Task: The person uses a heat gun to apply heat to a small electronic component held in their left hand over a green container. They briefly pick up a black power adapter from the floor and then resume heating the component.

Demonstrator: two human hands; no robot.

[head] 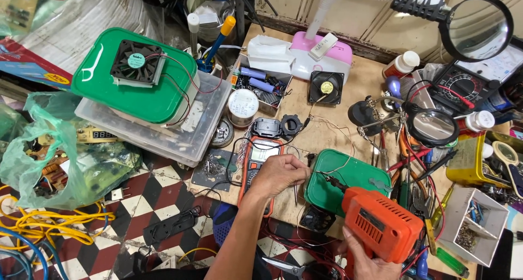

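**Head view: drill tip meets small green lid, left hand steadies it**

Head view. Small green lid (pixel 354 176) lies flat near the front edge of the workbench (pixel 338 135), right of the orange multimeter (pixel 260 165). The orange electric drill (pixel 381 225) sits lower right of it; long axis runs from lower right to upper left, bit tip on the lid's left part. Right hand (pixel 368 261) clenched around the drill's handle, at the bottom edge. Left hand (pixel 278 173) just left of the lid, fingers pinched at its left rim; what they nip is too small to tell. Left hand is nearer the lid. Farther back: small black fan (pixel 326 87), pink lamp base (pixel 321 53). Right side: magnifier (pixel 433 126).
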